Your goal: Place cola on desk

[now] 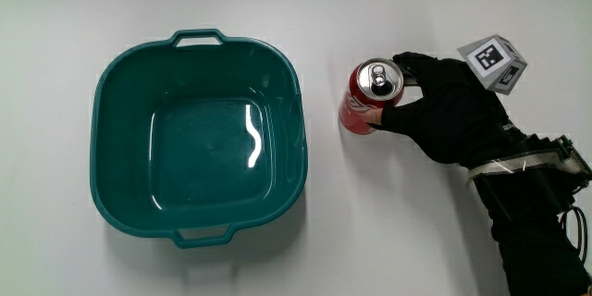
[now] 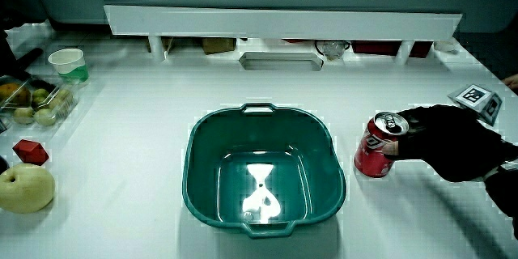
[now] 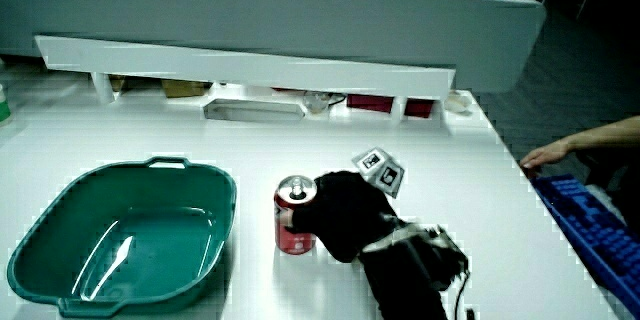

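White worktop (image 1: 388, 240) spread wide, and a teal basin (image 1: 198, 141) sits on it with nothing inside. Beside the basin, the gloved hand (image 1: 450, 111), its grip pinching the cola can (image 1: 371, 95) around the body. The can stands upright on the worktop, just apart from the basin's rim.

- lab/office-type room: plain white table (image 2: 129, 170) with low white partition (image 2: 283, 23)
- computer keyboard (image 3: 590, 222) at the table's edge
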The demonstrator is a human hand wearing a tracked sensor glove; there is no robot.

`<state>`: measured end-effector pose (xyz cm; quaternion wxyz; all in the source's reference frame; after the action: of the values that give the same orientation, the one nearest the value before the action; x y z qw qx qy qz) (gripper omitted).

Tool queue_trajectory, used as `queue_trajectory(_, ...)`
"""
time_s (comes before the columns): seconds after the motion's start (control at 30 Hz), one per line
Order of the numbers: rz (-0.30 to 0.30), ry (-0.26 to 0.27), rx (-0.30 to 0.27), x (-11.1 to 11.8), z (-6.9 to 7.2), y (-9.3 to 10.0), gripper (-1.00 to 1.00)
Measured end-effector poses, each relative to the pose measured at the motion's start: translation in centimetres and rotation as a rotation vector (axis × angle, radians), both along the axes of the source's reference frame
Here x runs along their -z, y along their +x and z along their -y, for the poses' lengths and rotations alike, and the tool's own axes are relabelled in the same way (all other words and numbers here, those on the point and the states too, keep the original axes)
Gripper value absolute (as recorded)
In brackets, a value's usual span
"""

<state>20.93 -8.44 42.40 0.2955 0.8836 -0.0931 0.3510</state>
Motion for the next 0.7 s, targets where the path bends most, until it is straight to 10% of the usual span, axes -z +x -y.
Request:
queue_trajectory(0.23, 0.01, -0.03, 0.0, -1.0, -0.3, 0.1, 0.0)
queue_trajectory(0.7, 0.001, -0.089, -0.009, -1.7, -0.7, 0.8, -0.61)
